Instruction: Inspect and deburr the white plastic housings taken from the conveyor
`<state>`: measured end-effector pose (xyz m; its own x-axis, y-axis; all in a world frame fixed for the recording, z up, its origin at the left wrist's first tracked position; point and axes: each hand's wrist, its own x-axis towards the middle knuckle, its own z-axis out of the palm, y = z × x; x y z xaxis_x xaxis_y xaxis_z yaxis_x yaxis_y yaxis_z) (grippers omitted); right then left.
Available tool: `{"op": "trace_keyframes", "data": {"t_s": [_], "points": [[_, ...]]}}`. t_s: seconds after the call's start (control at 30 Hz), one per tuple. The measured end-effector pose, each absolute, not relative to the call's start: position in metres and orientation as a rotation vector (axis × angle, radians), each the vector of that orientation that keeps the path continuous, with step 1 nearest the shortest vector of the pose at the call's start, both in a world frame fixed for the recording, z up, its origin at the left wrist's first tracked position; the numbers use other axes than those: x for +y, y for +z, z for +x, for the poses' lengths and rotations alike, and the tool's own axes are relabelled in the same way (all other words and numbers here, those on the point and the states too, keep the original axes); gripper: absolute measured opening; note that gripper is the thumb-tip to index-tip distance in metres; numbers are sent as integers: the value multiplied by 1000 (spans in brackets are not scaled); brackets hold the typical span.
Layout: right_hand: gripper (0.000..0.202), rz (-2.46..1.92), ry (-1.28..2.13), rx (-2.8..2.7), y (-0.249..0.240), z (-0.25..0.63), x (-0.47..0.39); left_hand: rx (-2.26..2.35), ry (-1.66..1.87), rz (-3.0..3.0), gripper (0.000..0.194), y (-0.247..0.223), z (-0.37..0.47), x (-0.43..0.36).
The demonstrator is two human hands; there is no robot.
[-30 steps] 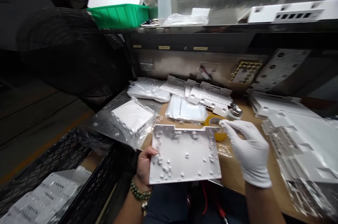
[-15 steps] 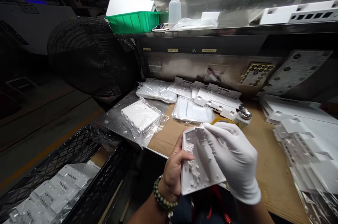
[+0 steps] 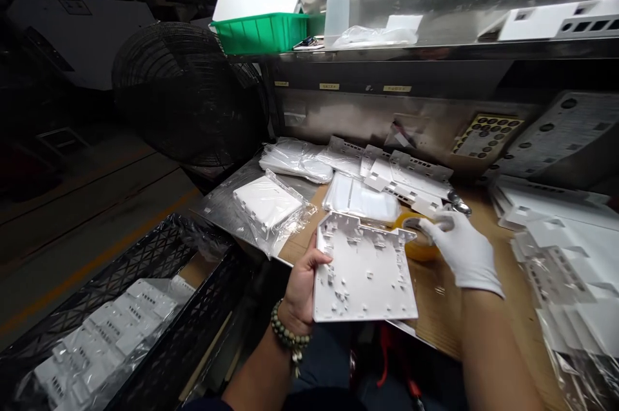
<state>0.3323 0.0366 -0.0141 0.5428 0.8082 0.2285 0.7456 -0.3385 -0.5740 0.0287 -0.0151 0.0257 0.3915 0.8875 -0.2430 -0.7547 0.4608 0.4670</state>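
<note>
My bare left hand [image 3: 302,285] grips a white plastic housing panel [image 3: 370,275] by its left edge, thumb on the inner face. That face, with its small clips and posts, is turned toward me. My right hand [image 3: 461,250], in a white glove, is off the panel and over the cardboard. Its thumb and fingers look curved and apart, beside a yellow tape roll [image 3: 418,240] and just in front of a metal-capped container [image 3: 459,203]. The glove hides most of the container; whether they touch is unclear.
A bagged white housing [image 3: 268,201] lies left on the bench, with clear plastic bags [image 3: 362,198] behind the panel. Stacked white housings [image 3: 570,250] stand right. A black crate [image 3: 169,230] holds several bagged housings below left. A fan [image 3: 188,95] stands behind.
My right hand has left the panel and moved right, toward the tape roll and metal-capped container. My left hand has turned the panel so its inner face shows fully. The view has shifted slightly.
</note>
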Motion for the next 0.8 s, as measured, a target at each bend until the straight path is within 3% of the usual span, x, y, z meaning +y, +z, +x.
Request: {"op": "trace_keyframes", "data": {"t_s": [0.2, 0.6, 0.8], "points": [[42, -2222, 156, -1585, -48, 345, 45, 450, 1012, 153, 84, 36, 6, -9], [33, -2182, 28, -1329, -43, 357, 12, 341, 965, 217, 75, 29, -28, -10], [54, -1985, -137, -1050, -33, 336, -48, 340, 1004, 204, 79, 30, -41, -12]]}}
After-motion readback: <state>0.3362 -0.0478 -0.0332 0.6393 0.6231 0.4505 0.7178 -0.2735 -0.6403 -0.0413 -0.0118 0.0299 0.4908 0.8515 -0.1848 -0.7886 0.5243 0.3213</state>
